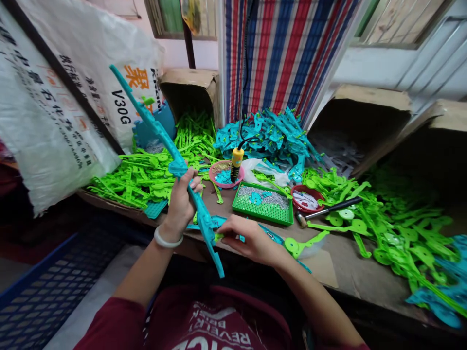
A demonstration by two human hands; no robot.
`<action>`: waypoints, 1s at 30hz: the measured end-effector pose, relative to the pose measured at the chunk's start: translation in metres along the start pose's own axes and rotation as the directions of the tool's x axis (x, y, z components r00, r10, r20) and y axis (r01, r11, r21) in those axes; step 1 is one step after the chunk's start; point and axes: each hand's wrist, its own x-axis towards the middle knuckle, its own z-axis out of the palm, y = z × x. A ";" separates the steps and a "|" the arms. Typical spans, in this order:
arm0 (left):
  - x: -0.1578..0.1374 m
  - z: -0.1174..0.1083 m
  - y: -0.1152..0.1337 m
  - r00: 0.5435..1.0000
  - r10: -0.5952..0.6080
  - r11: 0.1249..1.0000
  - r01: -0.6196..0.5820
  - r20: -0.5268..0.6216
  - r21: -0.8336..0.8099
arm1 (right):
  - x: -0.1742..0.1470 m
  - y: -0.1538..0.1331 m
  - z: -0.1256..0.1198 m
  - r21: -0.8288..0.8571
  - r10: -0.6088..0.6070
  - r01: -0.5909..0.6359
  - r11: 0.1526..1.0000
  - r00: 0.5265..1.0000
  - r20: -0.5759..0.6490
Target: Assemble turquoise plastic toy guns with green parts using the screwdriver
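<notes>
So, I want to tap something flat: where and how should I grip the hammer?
Grip the hammer by its black handle, probably from above, on the right: it points rightward over green plastic parts, the head lying by the green tray.

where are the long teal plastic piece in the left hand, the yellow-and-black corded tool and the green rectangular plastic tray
Long teal plastic piece (177,161): head view, middle section
Yellow-and-black corded tool (237,158): head view, yellow body
Green plastic tray (262,215): head view, front wall
</notes>
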 end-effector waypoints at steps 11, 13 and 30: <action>-0.002 0.002 -0.010 0.998 0.039 0.996 -0.034 0.055 -0.087 | -0.008 0.013 0.022 -0.293 0.090 -0.102 0.951 0.995 -0.053; -0.002 0.003 -0.011 0.996 0.057 0.996 -0.052 0.072 -0.070 | -0.006 0.015 0.027 -0.276 0.137 -0.145 0.950 0.989 -0.047; -0.045 -0.013 -0.032 0.984 0.167 0.868 -0.115 -0.066 0.483 | 0.053 -0.025 -0.066 -0.849 -0.360 0.018 0.528 0.910 -0.204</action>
